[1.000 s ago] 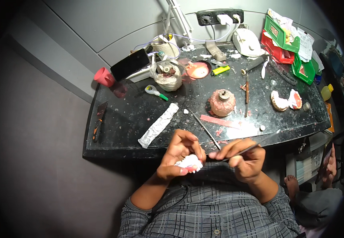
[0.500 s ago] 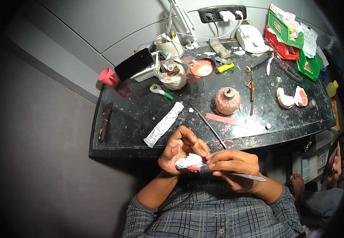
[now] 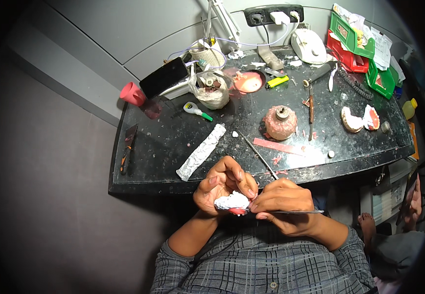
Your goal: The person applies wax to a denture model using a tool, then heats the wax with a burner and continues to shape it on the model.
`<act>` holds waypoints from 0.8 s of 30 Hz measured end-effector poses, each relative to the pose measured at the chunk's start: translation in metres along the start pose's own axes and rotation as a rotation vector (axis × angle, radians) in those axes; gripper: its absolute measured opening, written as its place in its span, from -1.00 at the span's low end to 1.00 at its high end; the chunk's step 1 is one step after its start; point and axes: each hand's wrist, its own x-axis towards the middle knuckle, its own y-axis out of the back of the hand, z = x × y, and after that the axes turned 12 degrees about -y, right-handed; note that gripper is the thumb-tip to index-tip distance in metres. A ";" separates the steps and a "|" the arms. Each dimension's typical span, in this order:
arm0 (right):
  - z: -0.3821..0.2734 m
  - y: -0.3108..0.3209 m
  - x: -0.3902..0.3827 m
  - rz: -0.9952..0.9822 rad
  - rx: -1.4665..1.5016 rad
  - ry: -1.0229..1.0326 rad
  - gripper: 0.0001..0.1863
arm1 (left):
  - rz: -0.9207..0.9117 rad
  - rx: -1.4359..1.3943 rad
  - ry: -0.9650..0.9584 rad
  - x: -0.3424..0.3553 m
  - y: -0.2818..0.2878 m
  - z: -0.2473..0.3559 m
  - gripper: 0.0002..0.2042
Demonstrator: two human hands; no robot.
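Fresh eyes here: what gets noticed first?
Probably the white and red piece in the left hand, beside the right hand gripping a metal tool. Next, the lumpy pink pot on the black table, then green and red trays at its far right corner.

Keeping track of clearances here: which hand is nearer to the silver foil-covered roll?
Left. The left hand is right of the foil-covered roll, close to its near end but apart from it; the right hand is farther right, beyond the left one.
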 end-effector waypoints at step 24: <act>0.001 -0.004 0.001 0.019 0.005 0.038 -0.78 | 0.026 -0.161 0.039 -0.003 0.005 -0.005 -0.57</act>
